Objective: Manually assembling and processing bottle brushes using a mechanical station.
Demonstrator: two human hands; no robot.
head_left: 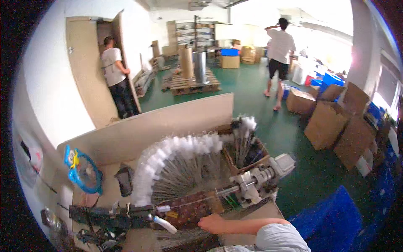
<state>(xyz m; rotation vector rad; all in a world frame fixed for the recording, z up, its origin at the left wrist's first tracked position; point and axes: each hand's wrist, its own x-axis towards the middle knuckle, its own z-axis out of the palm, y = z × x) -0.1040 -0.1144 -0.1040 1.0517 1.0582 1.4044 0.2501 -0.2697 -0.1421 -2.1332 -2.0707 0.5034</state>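
My right hand (212,223) comes in from the lower right, its fingers curled together at the near edge of a reddish-brown board (191,211). Whether something thin is between them is too blurred to make out. My left hand is out of sight. A short white tube with a blue end (165,224) lies just left of my hand. Beyond the board, many thin wire stems with white fluffy tips, like brushes (180,157), fan out across the bench. A metal machine with a shaft and a grey motor housing (260,178) stands at the bench's right end.
A cardboard box (247,157) holds more brushes. A blue toy-like ring (86,172) stands at the bench's left. A low beige panel (168,126) borders the far side. Cartons (327,124) and blue cloth (327,222) lie rightward. Two people stand farther off, one at a door.
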